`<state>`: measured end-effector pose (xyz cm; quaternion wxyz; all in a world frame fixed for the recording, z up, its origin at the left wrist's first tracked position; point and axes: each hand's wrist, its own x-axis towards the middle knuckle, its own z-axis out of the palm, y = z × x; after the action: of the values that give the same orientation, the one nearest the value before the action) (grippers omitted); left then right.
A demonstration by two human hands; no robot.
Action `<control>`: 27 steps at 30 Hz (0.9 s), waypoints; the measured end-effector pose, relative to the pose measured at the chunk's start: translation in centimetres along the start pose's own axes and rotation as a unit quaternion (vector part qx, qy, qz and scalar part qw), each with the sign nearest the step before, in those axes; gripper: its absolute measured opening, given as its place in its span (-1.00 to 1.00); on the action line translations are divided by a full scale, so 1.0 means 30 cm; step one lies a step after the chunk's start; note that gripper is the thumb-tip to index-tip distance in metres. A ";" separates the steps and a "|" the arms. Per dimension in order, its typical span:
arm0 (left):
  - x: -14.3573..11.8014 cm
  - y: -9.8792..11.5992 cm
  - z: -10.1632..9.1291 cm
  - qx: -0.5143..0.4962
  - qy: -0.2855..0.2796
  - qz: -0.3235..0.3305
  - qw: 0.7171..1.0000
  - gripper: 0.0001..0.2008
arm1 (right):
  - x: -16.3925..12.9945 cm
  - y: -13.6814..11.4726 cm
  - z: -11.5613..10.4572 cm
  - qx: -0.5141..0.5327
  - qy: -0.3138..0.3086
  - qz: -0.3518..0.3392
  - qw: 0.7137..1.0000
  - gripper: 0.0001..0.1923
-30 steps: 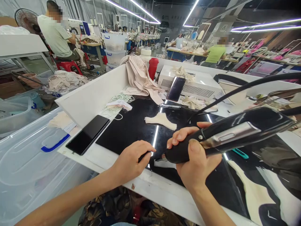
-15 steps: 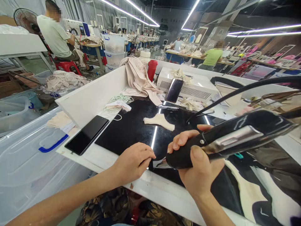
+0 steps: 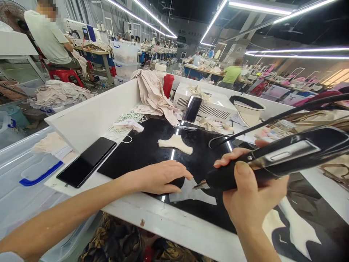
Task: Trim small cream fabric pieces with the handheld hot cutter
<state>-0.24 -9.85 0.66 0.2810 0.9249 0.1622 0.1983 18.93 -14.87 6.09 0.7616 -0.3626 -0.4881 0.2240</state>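
My right hand (image 3: 253,189) is wrapped round a thick black corded hand tool (image 3: 289,153), its thumb along the top. The tool's pointed metal tip (image 3: 201,185) is close to a pale grey-white, curved flat piece (image 3: 195,194) on the shiny black mat (image 3: 128,156). My left hand (image 3: 163,177) reaches over the left side of that piece with its fingers stretched out and thumb apart. Whether its fingertips press on the piece is hard to tell. A cream shaped fabric piece (image 3: 176,143) lies farther back on the mat.
A black phone (image 3: 86,162) lies left, another phone (image 3: 192,109) leans on a white vented box (image 3: 207,102). Beige fabric strips (image 3: 152,91), a red container (image 3: 168,85) and pale cord (image 3: 131,118) are behind. More cream pieces (image 3: 298,225) lie right. A clear bin (image 3: 16,203) stands left.
My right hand and the tool have moved right, uncovering more of the pale piece. My left hand's fingers have stretched out from a curled pose. The view has shifted slightly.
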 end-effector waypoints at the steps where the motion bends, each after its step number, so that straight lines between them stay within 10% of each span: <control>1: 0.008 -0.005 0.002 -0.008 -0.010 0.002 1.000 -0.52 | -0.002 0.007 0.001 0.000 -0.003 -0.002 1.000 -0.49; 27: 0.014 -0.032 0.047 -0.012 -0.026 -0.017 0.999 -0.33 | -0.039 0.058 0.026 0.040 -0.007 0.036 0.999 -0.62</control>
<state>0.58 -9.57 -0.88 0.3000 0.9234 0.1676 0.1712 17.75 -14.31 4.27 0.7635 -0.3471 -0.4711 0.2734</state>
